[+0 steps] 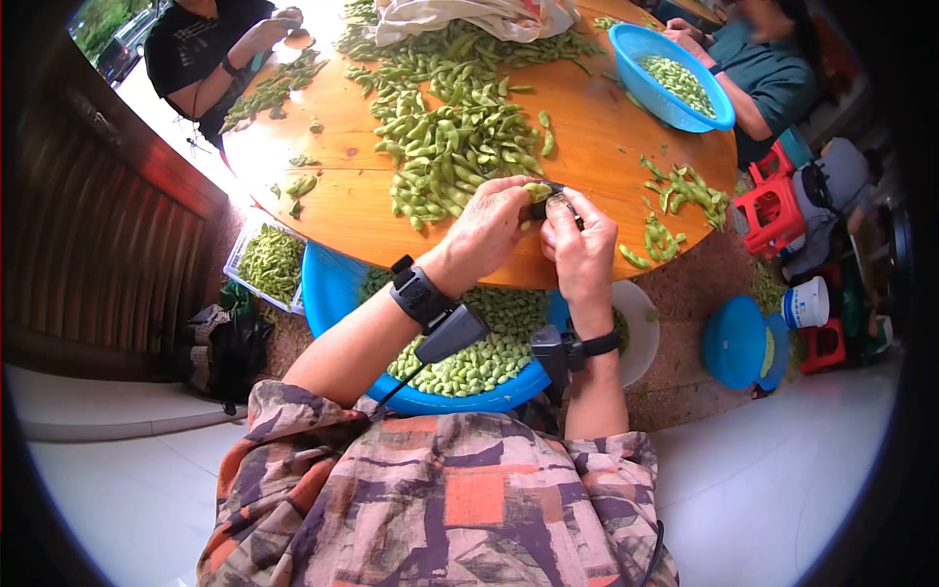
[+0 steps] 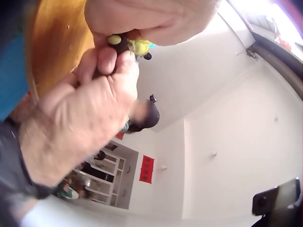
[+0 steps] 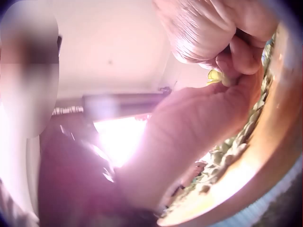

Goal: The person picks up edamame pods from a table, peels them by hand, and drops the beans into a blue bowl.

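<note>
Over the table's near edge my two hands meet around one green bean pod [image 1: 536, 192]. My left hand [image 1: 486, 233] pinches the pod between thumb and fingers. My right hand [image 1: 584, 252] comes in from the other side, its curled fingers and thumb gripping the pod's end. A small dark thing [image 2: 122, 44] sits among the fingertips; what it is I cannot tell. In the left wrist view the pod [image 2: 140, 47] looks split, and a pale green bean [image 2: 114, 39] shows beside it. Just beyond my hands lies a heap of pods [image 1: 455, 147].
Below the round wooden table [image 1: 342, 210] is a large blue basin [image 1: 323, 293] of shelled beans. A blue basket [image 1: 626, 49] of beans stands far right, and loose pods [image 1: 690, 191] lie at the right edge. Two other people sit across. A white crate [image 1: 235, 256] holds pods.
</note>
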